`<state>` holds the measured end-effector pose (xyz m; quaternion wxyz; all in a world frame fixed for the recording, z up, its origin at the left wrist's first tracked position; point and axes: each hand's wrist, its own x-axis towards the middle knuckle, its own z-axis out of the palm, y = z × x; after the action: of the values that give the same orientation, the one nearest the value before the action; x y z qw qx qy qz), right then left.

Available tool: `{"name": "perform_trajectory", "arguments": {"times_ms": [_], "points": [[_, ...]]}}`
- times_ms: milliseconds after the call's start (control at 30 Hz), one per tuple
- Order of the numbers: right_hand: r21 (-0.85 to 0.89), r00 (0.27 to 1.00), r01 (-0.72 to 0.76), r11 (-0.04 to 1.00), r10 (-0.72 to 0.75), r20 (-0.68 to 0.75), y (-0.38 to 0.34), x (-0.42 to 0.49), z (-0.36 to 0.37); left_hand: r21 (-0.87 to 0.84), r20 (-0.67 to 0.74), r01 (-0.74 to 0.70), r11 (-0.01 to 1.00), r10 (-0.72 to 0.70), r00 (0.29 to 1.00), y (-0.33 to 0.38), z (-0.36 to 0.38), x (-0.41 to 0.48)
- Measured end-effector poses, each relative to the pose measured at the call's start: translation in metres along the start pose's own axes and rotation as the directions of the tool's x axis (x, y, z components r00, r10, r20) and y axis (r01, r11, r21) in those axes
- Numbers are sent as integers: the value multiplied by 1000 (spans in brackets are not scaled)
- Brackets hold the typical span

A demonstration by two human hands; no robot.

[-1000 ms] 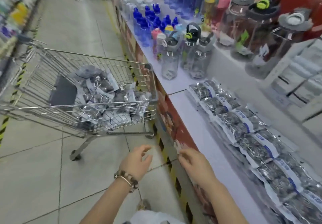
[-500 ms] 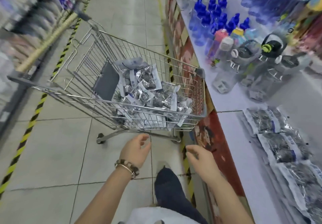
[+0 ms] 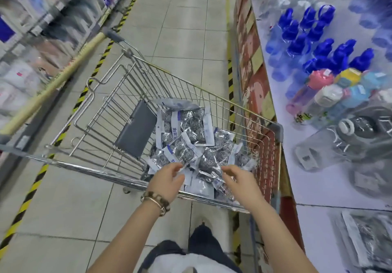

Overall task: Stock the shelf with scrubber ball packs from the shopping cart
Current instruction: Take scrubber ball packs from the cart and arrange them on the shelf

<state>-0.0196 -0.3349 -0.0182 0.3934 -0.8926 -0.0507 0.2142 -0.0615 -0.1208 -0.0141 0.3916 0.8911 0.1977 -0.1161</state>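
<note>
Scrubber ball packs (image 3: 184,132), clear bags of silvery steel-wool balls with white-and-blue labels, lie heaped in the silver wire shopping cart (image 3: 277,130) in front of me. My left hand (image 3: 167,182), a beaded bracelet (image 3: 156,201) on its wrist, and my right hand (image 3: 239,179) hang over the near end of the heap, fingers loosely spread and holding nothing; whether the tips touch a pack I cannot tell. More such packs (image 3: 367,238) lie on the white shelf (image 3: 314,190) at my right, near blue-capped clear bottles (image 3: 297,45).
</note>
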Motion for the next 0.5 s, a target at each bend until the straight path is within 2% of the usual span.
{"name": "perform_trajectory", "arguments": {"times_ms": [200,367,500], "points": [[-52,995,-9,999,14,99,-17,66,12,-13,34,121,993,-121,992,-8,-12,68],[-56,982,-84,995,92,164,-21,107,40,202,164,168,965,-202,966,-39,-15,146],[-65,971,-146,987,155,180,-27,129,58,312,260,226,923,-312,914,-72,-5,202]]}}
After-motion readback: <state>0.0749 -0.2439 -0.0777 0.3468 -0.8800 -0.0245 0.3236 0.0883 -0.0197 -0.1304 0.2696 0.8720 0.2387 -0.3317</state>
